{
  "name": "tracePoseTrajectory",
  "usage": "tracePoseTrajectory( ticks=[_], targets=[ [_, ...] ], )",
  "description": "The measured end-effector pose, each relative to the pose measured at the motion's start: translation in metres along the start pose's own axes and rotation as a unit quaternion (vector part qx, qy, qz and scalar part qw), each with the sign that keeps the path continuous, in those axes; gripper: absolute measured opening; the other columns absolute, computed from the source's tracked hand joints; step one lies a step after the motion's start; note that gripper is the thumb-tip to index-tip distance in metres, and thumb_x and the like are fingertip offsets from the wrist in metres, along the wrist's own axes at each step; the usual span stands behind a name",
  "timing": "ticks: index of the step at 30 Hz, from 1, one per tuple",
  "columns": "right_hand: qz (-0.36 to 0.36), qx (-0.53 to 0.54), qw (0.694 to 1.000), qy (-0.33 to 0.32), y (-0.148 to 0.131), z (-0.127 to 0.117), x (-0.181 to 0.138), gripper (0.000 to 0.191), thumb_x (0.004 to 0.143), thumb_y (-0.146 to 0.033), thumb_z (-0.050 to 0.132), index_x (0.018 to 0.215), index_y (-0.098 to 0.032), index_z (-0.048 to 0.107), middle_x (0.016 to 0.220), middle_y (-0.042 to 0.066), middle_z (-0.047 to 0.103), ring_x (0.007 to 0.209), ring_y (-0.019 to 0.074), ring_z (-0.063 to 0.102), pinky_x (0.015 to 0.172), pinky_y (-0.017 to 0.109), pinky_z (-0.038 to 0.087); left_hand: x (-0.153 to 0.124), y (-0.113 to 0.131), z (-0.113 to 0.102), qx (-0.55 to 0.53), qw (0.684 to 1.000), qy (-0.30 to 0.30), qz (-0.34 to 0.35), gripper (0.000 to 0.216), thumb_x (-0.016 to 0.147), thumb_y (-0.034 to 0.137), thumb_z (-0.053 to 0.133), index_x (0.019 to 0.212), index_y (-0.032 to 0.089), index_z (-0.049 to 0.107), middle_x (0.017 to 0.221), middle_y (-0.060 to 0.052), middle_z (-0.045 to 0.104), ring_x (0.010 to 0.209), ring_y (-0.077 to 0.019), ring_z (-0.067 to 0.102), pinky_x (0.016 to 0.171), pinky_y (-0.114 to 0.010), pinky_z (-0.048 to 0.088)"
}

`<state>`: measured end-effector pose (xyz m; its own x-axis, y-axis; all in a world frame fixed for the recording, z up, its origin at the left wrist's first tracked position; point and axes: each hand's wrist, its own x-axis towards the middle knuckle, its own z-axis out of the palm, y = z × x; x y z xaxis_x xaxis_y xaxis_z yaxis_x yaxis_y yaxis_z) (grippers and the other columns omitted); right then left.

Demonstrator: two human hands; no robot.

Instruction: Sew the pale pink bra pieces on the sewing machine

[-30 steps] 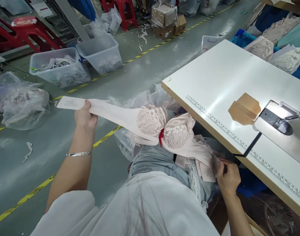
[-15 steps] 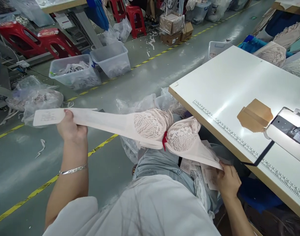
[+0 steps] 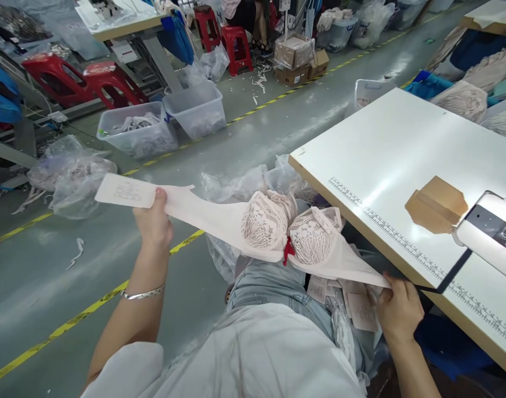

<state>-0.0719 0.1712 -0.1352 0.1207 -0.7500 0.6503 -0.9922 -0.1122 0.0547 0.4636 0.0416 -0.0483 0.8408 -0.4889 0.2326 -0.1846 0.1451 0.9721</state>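
Observation:
A pale pink lace bra (image 3: 266, 226) stretches across my lap, its two cups facing up and a small red ribbon (image 3: 288, 250) at the centre. My left hand (image 3: 153, 220) is closed on the end of the left band, where a white printed tag (image 3: 126, 190) sticks out beyond the fingers. At the other end, my right hand (image 3: 400, 305) pinches the tip of the right band near the table's edge. Under that band, several more printed tags (image 3: 360, 309) lie on my lap beside clear plastic. The fingertips of my right hand are partly hidden.
To the right stands a white table (image 3: 360, 149) with a printed ruler, a brown paper patch (image 3: 436, 204) and part of a sewing machine (image 3: 491, 226). Clear plastic bins (image 3: 197, 110) and bagged pieces (image 3: 73, 177) sit on the floor. Red stools (image 3: 237, 50) and a seated person are farther back.
My left hand has come inward to the right, so the left band hangs slacker. My right hand has shifted slightly right and down in view. Both still hold the bra; the view has shifted a little.

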Motion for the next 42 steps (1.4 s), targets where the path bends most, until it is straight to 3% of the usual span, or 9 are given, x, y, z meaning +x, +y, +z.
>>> tracePoseTrajectory(
  ticks=[5,12,14,16,18,20,27,32,42],
  targets=[
    [0.095,-0.008,0.994,-0.057,0.010,-0.011,-0.017,0.025,0.083,-0.009,0.043,0.093,-0.021,0.061,0.079,0.009,0.064,0.074,0.0263,0.061,0.066,0.037,0.047,-0.048,0.072,0.056,-0.068,0.990,-0.065,0.101,0.022,0.073,0.023,0.075,0.080,0.010,0.059,0.082,-0.002,0.065,0.075,-0.0143,0.061,0.088,-0.044,0.055],
    [-0.002,0.196,0.962,-0.190,-0.035,-0.053,0.015,0.028,0.094,-0.024,0.052,0.122,-0.019,0.054,0.104,0.010,0.066,0.094,0.0238,0.062,0.077,0.036,0.054,-0.179,0.143,0.147,-0.056,0.924,-0.226,0.303,0.023,0.075,0.030,0.074,0.087,0.016,0.061,0.073,0.004,0.060,0.065,-0.0120,0.057,0.064,-0.026,0.051],
    [0.022,0.179,0.975,-0.132,-0.033,-0.067,0.025,0.022,0.094,-0.021,0.051,0.116,-0.020,0.055,0.095,0.008,0.066,0.086,0.0218,0.061,0.074,0.035,0.052,-0.228,0.144,0.182,-0.097,0.874,-0.311,0.360,0.008,0.087,0.024,0.060,0.092,0.018,0.059,0.074,0.003,0.059,0.062,-0.0109,0.055,0.060,-0.022,0.048],
    [0.064,0.128,0.988,-0.058,-0.015,-0.081,0.031,0.015,0.094,-0.017,0.048,0.104,-0.021,0.058,0.085,0.006,0.065,0.079,0.0207,0.059,0.071,0.035,0.049,-0.276,0.135,0.213,-0.110,0.770,-0.411,0.475,0.012,0.091,0.014,0.046,0.092,0.017,0.057,0.077,-0.001,0.061,0.066,-0.0131,0.059,0.060,-0.023,0.049],
    [0.135,0.051,0.990,-0.005,0.019,-0.094,0.037,0.013,0.094,-0.018,0.047,0.093,-0.021,0.060,0.079,0.006,0.063,0.077,0.0213,0.057,0.072,0.036,0.047,-0.313,0.123,0.235,-0.015,0.655,-0.496,0.569,0.023,0.090,0.005,0.037,0.087,0.017,0.057,0.073,-0.003,0.060,0.063,-0.0153,0.059,0.058,-0.025,0.049],
    [0.217,-0.037,0.975,0.013,0.063,-0.105,0.045,0.016,0.093,-0.024,0.046,0.086,-0.021,0.060,0.080,0.008,0.061,0.081,0.0239,0.055,0.077,0.039,0.045,-0.335,0.112,0.247,0.051,0.591,-0.534,0.602,0.029,0.088,-0.001,0.034,0.087,0.015,0.058,0.074,-0.004,0.060,0.061,-0.0168,0.059,0.055,-0.027,0.048],
    [0.306,-0.129,0.934,-0.133,0.180,-0.101,0.074,0.020,0.082,-0.031,0.053,0.073,-0.017,0.064,0.084,0.014,0.062,0.086,0.0303,0.052,0.082,0.047,0.042,-0.338,0.106,0.228,0.093,0.510,-0.574,0.634,0.027,0.081,-0.005,0.042,0.087,0.011,0.062,0.090,-0.012,0.066,0.085,-0.0239,0.065,0.073,-0.033,0.055],
    [0.313,-0.104,0.922,-0.200,0.191,-0.089,0.078,0.016,0.075,-0.030,0.061,0.065,-0.019,0.060,0.078,0.013,0.063,0.086,0.0315,0.055,0.083,0.048,0.041,-0.347,0.092,0.202,0.080,0.478,-0.566,0.667,0.035,0.089,0.004,0.043,0.121,0.003,0.058,0.125,-0.022,0.062,0.120,-0.0275,0.058,0.102,-0.041,0.045],
    [0.386,-0.042,0.883,-0.265,0.197,-0.096,0.089,0.014,0.068,-0.026,0.067,0.065,-0.020,0.055,0.076,0.011,0.065,0.088,0.0314,0.059,0.076,0.042,0.045,-0.354,0.074,0.186,0.035,0.530,-0.550,0.644,0.041,0.091,0.004,0.039,0.128,0.010,0.056,0.130,-0.014,0.062,0.130,-0.0254,0.051,0.111,-0.044,0.042]
  ],
)
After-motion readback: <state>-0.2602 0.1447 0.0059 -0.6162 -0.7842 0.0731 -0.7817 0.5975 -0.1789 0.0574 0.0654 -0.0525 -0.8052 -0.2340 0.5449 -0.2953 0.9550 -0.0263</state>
